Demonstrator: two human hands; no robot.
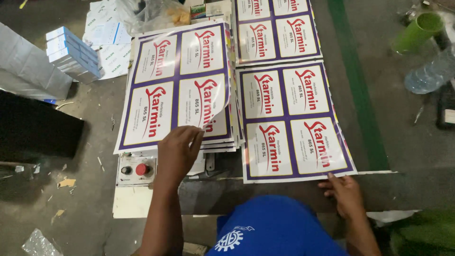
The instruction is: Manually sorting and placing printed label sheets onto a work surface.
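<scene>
So the left hand [177, 149] fingertips are pinching the near right corner of the top sheet [177, 90], curling it up off the stack of printed sheets [220, 144]. It's glossy thin paper, purple borders, four white labels. The right hand [345, 192] lies flat, fingers loose, on the near edge of the single sheet [294, 123] right of the stack.

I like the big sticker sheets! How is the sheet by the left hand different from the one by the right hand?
The left sheet tops a stack; the right sheet lies beside it. The left sheet's corner is curled up by the left hand; the right sheet lies flat, the right hand at its bottom edge. Both show four white labels in purple frames.
</scene>
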